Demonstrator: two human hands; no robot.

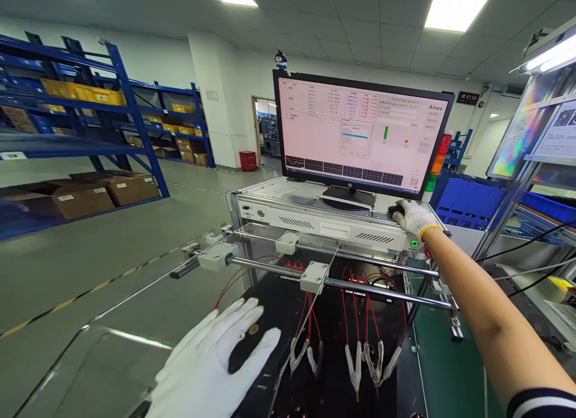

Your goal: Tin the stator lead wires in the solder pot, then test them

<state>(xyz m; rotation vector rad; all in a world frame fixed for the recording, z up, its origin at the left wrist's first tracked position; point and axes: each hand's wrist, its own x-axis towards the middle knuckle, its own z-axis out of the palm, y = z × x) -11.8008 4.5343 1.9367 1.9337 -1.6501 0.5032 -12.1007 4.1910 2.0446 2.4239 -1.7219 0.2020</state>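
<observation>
My left hand [216, 352], in a white glove, is spread flat at the lower left over the edge of the black work surface [333, 346], its fingers apart and nothing in them. At the right end of the white test unit [288, 219], my gloved right hand [414, 217] is closed over a dark object [396, 210], probably a mouse, mostly hidden by the fingers. A monitor [360, 130] showing a table and a small dialog box stands on the unit. Clear-sleeved clips [354, 367] on red wires hang below the metal rails [382, 294].
A transparent cover [90, 370] extends at the lower left. Blue shelves [130, 112] with boxes stand at the left. On the right are a blue bin [470, 199], a signal light [438, 163] and a metal frame with cables. A green-lit button [414, 243] sits below my right wrist.
</observation>
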